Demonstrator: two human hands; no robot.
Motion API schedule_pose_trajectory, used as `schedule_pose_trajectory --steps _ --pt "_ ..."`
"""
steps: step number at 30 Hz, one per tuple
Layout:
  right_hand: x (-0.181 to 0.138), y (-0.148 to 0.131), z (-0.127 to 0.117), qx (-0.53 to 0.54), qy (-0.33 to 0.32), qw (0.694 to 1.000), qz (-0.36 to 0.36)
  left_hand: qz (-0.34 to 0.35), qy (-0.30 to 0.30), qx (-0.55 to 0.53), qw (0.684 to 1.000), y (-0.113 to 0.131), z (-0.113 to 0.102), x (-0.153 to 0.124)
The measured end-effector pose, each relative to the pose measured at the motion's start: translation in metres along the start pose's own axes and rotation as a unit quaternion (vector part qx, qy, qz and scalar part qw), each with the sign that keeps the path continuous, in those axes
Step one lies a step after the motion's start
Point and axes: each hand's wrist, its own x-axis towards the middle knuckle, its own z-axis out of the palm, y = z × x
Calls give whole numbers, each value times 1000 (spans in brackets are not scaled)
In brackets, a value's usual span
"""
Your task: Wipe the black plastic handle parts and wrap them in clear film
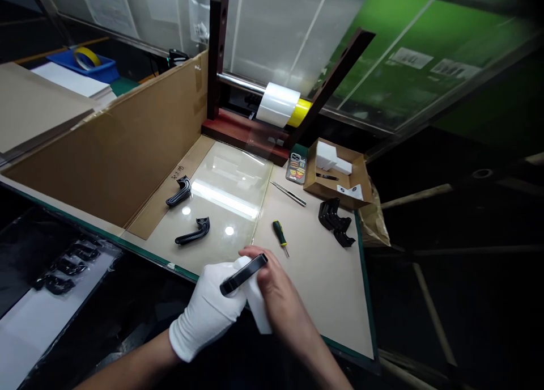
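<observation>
The gloved left hand (206,313) holds a black bracket (242,275) low in the view, closed around it, while the bare right hand (280,293) curls narrowly over the bracket, pressing a white cloth (258,310) against it. Both hands sit at the near edge of a beige mat (323,288). At 11 o'clock from them, two more brackets (192,231) lie on a glass plate (225,208). At 12 o'clock is a screwdriver (279,234), with tweezers (288,193) beyond it. At 1 o'clock, a bracket pile (335,221) sits just below a cardboard tray (335,174). Farther out at 12 o'clock, a film roll (278,104) sits on a steel bar (240,83).
</observation>
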Motion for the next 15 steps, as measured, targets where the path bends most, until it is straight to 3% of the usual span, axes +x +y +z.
schedule_pose_trajectory --steps 2,5,9,10,12,15 --pt "3 -5 11 3 12 1000 -17 26 -6 -13 1000 0 2 0" --pt "22 5 6 20 60 998 -12 32 -4 17 999 -1 1 -5" --pt "42 26 -23 -4 179 975 134 1 -6 73 997 -6 -2 -10" --pt "40 27 -28 -11 211 967 142 -13 -1 76 997 -8 -2 -10" --pt "28 22 -28 -25 229 972 54 -29 17 72 997 -11 -2 -8" --pt "7 7 -14 -95 88 981 -143 -16 10 5 1000 -15 0 -5"
